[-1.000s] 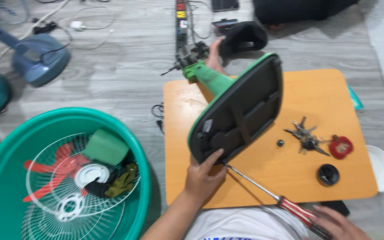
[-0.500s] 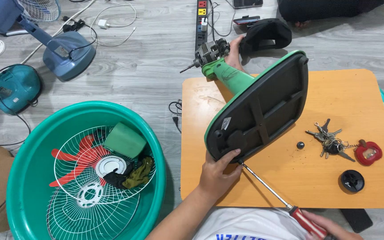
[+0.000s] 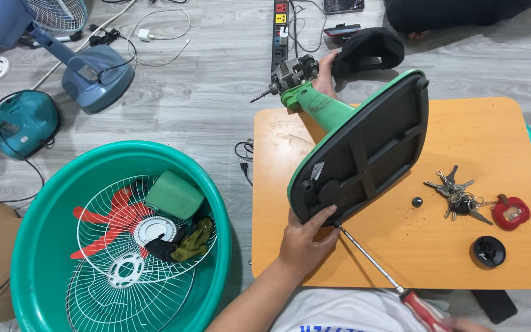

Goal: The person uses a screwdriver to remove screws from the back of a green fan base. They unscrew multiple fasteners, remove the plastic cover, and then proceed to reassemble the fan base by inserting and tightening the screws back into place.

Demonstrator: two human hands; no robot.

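Note:
A green fan stand with a black underside (image 3: 364, 154) lies tilted on the orange low table (image 3: 401, 246), underside facing me. My left hand (image 3: 305, 237) grips its lower rim. A screwdriver (image 3: 376, 264) with a red handle has its tip at that rim, right beside my left fingers. My right hand (image 3: 465, 324) holds the handle and barely shows at the bottom edge. The motor (image 3: 290, 74) sits at the stand's far end, where another person's hand (image 3: 326, 71) rests on it.
On the table lie a bunch of keys with a red tag (image 3: 468, 200), a small black screw (image 3: 417, 201) and a black knob (image 3: 488, 251). A teal basin (image 3: 38, 246) at the left holds fan grilles, a red blade and cloths. Blue and teal fans and a power strip are on the floor.
My head has shifted, so the table sits further right in view. My left hand stays on the stand's rim and the screwdriver tip stays at the same spot.

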